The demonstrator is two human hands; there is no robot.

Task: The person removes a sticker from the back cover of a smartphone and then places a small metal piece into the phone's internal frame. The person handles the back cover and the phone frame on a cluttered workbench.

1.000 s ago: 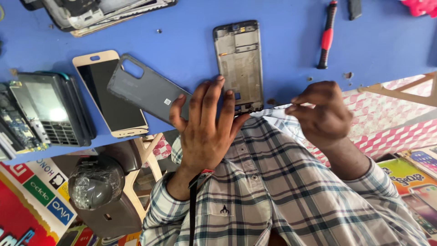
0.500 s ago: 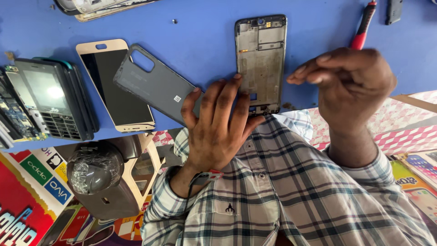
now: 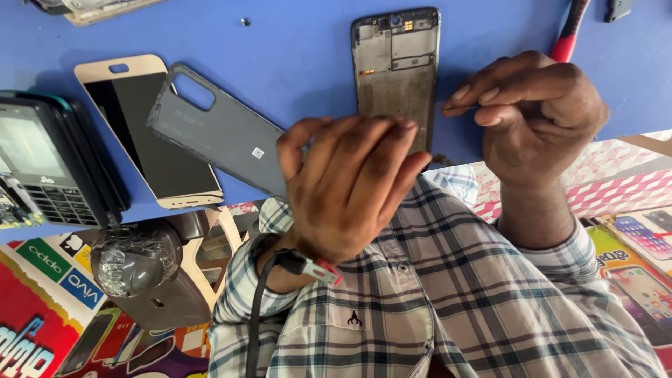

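Note:
A bare dark phone frame (image 3: 395, 66) lies on the blue table (image 3: 294, 49). My left hand (image 3: 346, 189) covers its lower end, fingers together on top and thumb hidden, and also hides a corner of a grey phone back cover (image 3: 217, 133). A strap with a red tab sits on that wrist. To the right of the frame, my right hand (image 3: 535, 115) pinches a thin pale sliver (image 3: 467, 108) between thumb and forefinger. What the sliver is cannot be made out.
A gold-edged phone screen (image 3: 143, 133) lies under the grey cover. A stack of keypad phones (image 3: 42, 168) sits at the left edge, and a red-handled tool (image 3: 568, 35) at the upper right. Below the table edge are a wrapped dark device (image 3: 136, 259) and colourful posters (image 3: 42, 308).
My right hand has risen from the table edge to beside the phone frame, still pinching the sliver. The view has moved closer. My left hand stays over the frame's lower end.

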